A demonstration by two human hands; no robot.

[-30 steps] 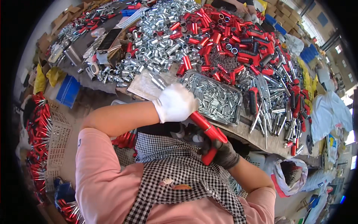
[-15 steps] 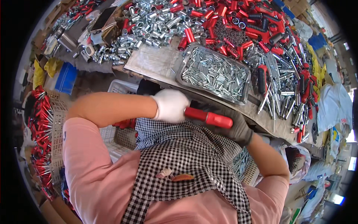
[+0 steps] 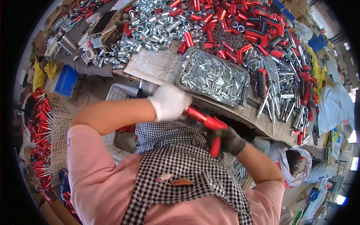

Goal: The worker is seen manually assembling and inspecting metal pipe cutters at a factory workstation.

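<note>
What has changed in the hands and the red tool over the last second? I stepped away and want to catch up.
The red-handled tool has swung from a steep slant to a shallower one across the checked apron. The white-gloved left hand stays on its upper end, the dark-gloved right hand on the lower handle. The view drifted, so the metal tray of silver parts now sits right of the left hand. Both grips are unchanged.

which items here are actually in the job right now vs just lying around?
In hand:
- left hand, white glove, gripping the red tool handle
- right hand, dark glove, on the same handle's lower end

Lying about:
- metal tray of small silver parts
- heap of silver sleeves
- heap of red sleeves
- white crates
- blue bin
</note>
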